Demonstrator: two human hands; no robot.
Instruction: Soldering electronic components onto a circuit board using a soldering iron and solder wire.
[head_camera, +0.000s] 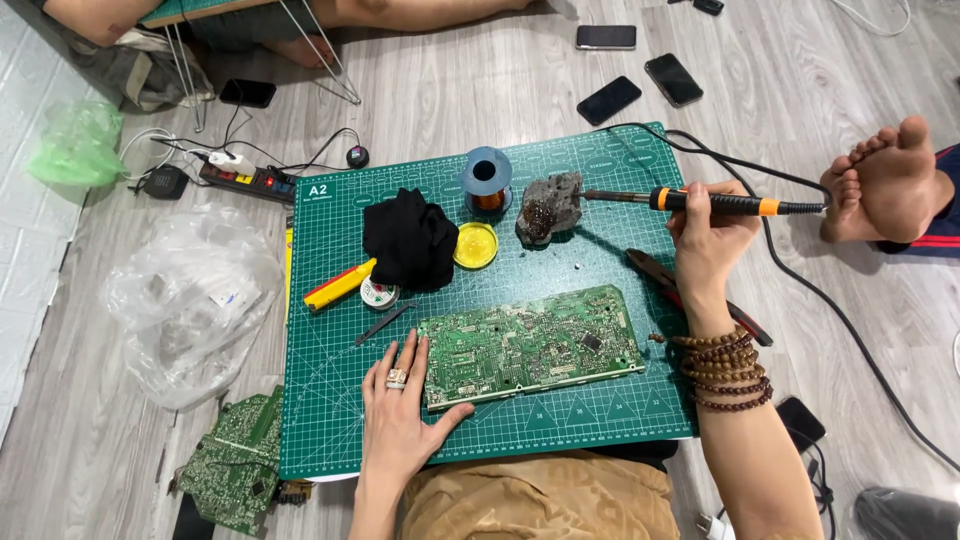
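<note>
I saw a home floor used as a repair spot: plank floor (480, 90), cutting mat (600, 420) (boards, phones (640, 80) about), barefoot people sitting.

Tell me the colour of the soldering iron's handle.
The soldering iron handle is black with orange bands, seen from the head view.

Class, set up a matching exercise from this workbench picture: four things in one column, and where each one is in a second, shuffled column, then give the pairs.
Things:
1. soldering iron
2. circuit board
3. black cloth
4. wire spool

Places:
A. under the left hand's fingertips, at its left end
B. held in the right hand
C. at the mat's far edge
D. left of the yellow tin

Pairs: 1-B, 2-A, 3-D, 4-C
</note>
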